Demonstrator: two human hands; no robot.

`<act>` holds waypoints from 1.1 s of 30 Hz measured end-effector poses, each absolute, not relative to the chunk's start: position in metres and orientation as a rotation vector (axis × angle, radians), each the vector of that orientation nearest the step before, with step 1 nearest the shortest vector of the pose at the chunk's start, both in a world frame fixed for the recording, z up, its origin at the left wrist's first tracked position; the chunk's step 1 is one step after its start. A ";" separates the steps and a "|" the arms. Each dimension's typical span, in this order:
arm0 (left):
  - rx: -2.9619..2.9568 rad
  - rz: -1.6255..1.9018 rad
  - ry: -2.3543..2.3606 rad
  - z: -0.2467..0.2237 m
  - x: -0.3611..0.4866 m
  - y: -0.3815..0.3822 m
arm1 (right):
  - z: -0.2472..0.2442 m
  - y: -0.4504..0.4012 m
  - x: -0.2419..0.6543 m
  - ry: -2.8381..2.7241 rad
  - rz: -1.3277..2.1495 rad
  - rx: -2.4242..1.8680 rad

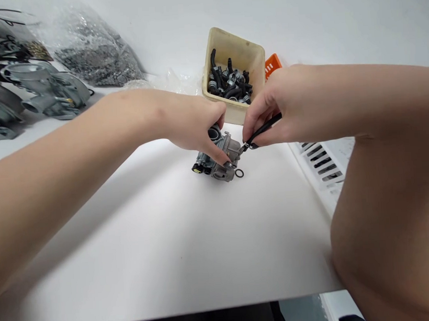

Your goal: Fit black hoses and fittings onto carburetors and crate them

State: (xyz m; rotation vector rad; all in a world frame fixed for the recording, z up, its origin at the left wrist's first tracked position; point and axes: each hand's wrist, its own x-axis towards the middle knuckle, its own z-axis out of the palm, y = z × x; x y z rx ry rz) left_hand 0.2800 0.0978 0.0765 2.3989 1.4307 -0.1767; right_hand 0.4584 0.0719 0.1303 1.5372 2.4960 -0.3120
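Note:
A small grey metal carburetor [231, 145] rests on the white table, with a black part at its left end. My left hand [202, 127] is closed around its top and side, the thumb lying along the front. In my right hand [269, 114] is a thin black rubber hose [265, 127], pinched between thumb and fingers. The hose's lower end meets the carburetor's right side; whether it sits on a fitting there I cannot tell. A black O-ring [239, 173] lies at the carburetor's lower right.
Behind my hands stands a cream bin [234, 39] of short black hoses with clamps. Larger carburetors [48, 87] and a plastic bag of grey parts [93, 52] are at the back left. An orange basket [273, 64] and a white slotted tray [322, 162] are on the right.

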 end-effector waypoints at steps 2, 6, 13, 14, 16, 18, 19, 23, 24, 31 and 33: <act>2.404 -0.175 1.430 0.077 0.281 0.097 | 0.132 0.068 0.455 2.484 -0.228 1.534; 2.375 -0.186 1.439 0.076 0.281 0.098 | 0.133 0.067 0.454 2.495 -0.233 1.512; 2.389 -0.165 1.421 0.074 0.279 0.101 | 0.133 0.066 0.453 2.483 -0.174 1.516; 2.379 -0.157 1.419 0.073 0.278 0.102 | 0.133 0.066 0.453 2.483 -0.164 1.515; 2.360 -0.143 1.414 0.071 0.278 0.104 | 0.133 0.067 0.453 2.488 -0.155 1.510; 2.371 -0.137 1.413 0.071 0.278 0.104 | 0.131 0.072 0.457 2.492 -0.176 1.492; 2.399 -0.141 1.404 0.072 0.278 0.103 | 0.130 0.075 0.460 2.498 -0.194 1.478; 2.520 -0.212 1.399 0.080 0.281 0.095 | 0.126 0.085 0.470 2.511 -0.252 1.450; 2.536 -0.226 1.401 0.082 0.282 0.093 | 0.126 0.085 0.470 2.515 -0.260 1.448; 2.541 -0.212 1.383 0.075 0.279 0.100 | 0.134 0.064 0.449 2.450 -0.111 1.530; 2.532 -0.199 1.384 0.073 0.279 0.104 | 0.135 0.063 0.447 2.448 -0.110 1.536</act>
